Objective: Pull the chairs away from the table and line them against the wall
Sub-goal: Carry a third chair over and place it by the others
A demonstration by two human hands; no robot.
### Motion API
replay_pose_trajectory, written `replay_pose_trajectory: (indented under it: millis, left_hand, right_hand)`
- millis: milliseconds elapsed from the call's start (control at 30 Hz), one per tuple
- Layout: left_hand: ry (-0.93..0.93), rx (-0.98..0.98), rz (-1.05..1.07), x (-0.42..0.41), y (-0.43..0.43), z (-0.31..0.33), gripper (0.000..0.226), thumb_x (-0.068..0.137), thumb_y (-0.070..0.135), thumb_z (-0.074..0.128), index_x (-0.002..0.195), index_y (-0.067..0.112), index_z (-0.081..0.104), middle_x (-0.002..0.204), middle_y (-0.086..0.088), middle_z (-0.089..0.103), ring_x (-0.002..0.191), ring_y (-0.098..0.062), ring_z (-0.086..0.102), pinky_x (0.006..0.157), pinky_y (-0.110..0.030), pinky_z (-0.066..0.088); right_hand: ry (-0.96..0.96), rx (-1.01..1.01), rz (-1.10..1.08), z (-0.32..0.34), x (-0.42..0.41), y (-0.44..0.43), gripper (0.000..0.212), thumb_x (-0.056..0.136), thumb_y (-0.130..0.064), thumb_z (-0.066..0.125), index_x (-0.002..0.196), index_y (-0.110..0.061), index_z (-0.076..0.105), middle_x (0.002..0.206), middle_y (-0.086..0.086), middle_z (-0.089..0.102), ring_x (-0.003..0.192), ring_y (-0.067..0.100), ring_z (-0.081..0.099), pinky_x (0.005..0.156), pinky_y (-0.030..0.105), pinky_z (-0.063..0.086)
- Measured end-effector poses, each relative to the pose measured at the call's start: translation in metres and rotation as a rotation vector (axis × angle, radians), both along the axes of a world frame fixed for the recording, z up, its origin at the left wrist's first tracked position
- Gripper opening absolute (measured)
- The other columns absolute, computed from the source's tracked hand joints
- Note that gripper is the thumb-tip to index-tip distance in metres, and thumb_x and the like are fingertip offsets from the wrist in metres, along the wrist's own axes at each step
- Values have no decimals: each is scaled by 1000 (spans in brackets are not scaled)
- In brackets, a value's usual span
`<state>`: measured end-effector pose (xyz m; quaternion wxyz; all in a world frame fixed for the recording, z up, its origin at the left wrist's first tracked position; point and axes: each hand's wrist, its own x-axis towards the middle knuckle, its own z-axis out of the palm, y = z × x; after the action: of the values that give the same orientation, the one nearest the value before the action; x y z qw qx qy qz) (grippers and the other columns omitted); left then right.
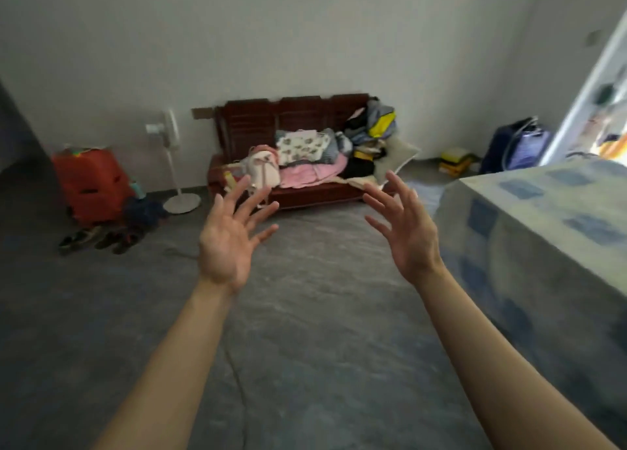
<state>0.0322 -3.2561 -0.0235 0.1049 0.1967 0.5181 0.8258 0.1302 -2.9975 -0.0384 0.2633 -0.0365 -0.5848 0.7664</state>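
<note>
The worktop (529,219) fills the 3 o'clock side of the view. It is draped to the floor in a pale cloth with blue squares, and its near corner is blurred. Which of the things in the room is a chair I cannot tell. The nearest candidate is a red-orange plastic stack (90,185) at 9 o'clock, standing against the wall (305,42) and well apart from the worktop.

Both bare arms reach forward over the grey floor (322,314). The left hand (225,246) is at the centre, palm up and forward with its fingers spread and straight, holding nothing. The right hand (405,236) is beside it toward 2 o'clock, also spread wide and empty, with its palm turned inward. Neither hand touches the worktop.

At 12 o'clock a dark wooden sofa (258,120) stands against the wall, heaped with clothes and bags (315,157) in pink, white and yellow. A white pedestal fan (171,134) stands just beside it at 11 o'clock. Shoes (98,239) lie on the floor in front of the red-orange stack. At 2 o'clock a dark blue suitcase (519,147) stands near a bright doorway (607,110).
</note>
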Motion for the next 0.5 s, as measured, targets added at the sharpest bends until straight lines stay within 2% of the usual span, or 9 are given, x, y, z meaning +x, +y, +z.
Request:
replay_pose_trajectory:
  millis: [100, 267, 500]
  left_hand:
    - [-35, 16, -142, 16, 81, 11, 61, 103, 53, 24, 152, 25, 47, 146, -7, 61, 131, -32, 60, 101, -49, 44]
    - [-57, 26, -409, 52, 212, 14, 55, 103, 55, 26, 144, 31, 54, 143, -5, 64, 128, -31, 63, 102, -52, 45]
    - [-114, 22, -881, 133, 387, -9, 59, 104, 58, 26, 150, 29, 50, 144, -5, 63, 129, -33, 62, 106, -58, 42]
  right_hand:
    - [30, -58, -205, 8, 65, 72, 55, 104, -50, 32, 154, -29, 43, 144, 5, 63, 137, 23, 55, 116, 55, 34]
    - [28, -81, -546, 15, 167, 147, 55, 102, -61, 35, 149, -35, 51, 146, 2, 62, 135, 24, 57, 111, 55, 39]
    - [79, -163, -961, 9, 316, 208, 54, 104, -52, 37, 152, -28, 44, 143, 13, 63, 133, 29, 59, 110, 56, 43]
